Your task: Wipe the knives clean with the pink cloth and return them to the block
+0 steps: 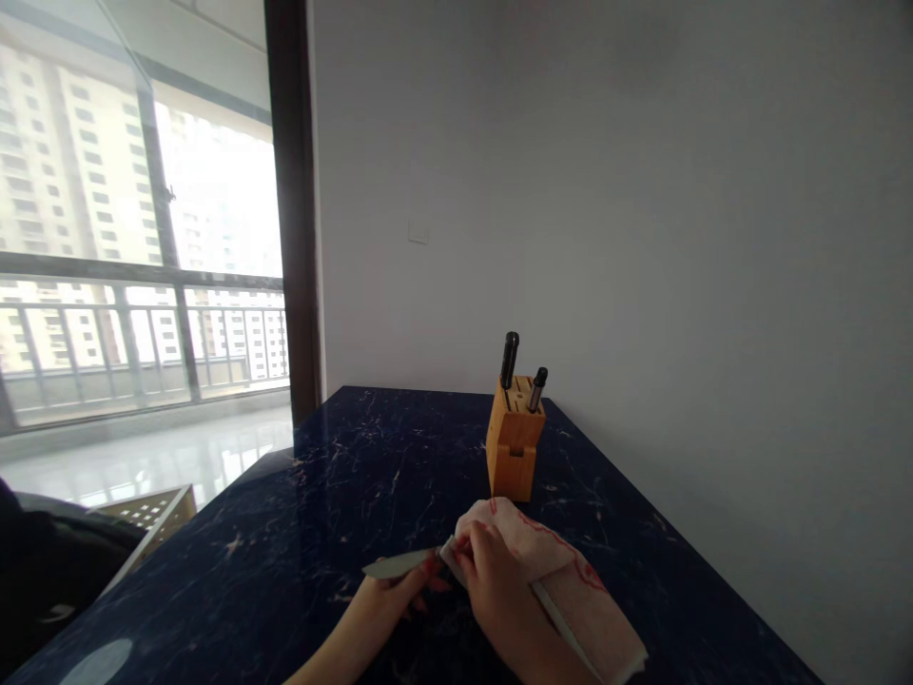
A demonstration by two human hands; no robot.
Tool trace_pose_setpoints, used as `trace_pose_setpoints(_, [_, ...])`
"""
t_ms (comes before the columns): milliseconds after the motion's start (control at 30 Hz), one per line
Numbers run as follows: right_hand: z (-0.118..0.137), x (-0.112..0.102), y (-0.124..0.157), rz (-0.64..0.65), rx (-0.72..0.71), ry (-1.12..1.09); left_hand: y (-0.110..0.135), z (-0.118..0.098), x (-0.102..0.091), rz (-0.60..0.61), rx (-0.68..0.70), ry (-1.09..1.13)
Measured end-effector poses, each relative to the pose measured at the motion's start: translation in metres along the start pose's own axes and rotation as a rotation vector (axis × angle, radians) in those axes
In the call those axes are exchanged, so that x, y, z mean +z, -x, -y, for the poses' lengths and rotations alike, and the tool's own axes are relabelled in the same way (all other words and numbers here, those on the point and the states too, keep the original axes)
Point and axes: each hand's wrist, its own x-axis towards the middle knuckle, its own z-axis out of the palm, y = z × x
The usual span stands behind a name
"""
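Observation:
A knife (399,564) lies across my left hand (400,597), its pale blade pointing left. My left fingers are closed on it, partly hidden below the blade. My right hand (485,576) pinches a pink-and-white cloth (571,590) with red markings. One folded corner of that cloth meets the knife at the blade's right end, so the handle cannot be made out. The rest of the cloth drapes under and to the right of my right wrist. Just beyond the cloth stands a wooden knife block (512,457).
Two dark-handled tools, one a tall black handle (509,360), stick up from the block. The dark blue marbled table (385,457) runs to a grey wall (642,238). At left are a perforated light-coloured piece (153,514) and a black item (57,571).

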Motion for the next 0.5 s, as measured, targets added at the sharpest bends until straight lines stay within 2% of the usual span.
trace_pose_setpoints(133, [0.002,-0.001,0.004,0.034,-0.067,0.016,0.0,-0.001,-0.002,0.003,0.006,0.026])
trace_pose_setpoints(300, [-0.011,-0.006,0.002,0.023,0.015,0.103,0.001,-0.005,-0.008,0.005,-0.025,0.112])
trace_pose_setpoints(500, [0.005,-0.002,0.007,0.036,-0.044,0.088,0.0,-0.005,-0.006,0.027,-0.026,0.086])
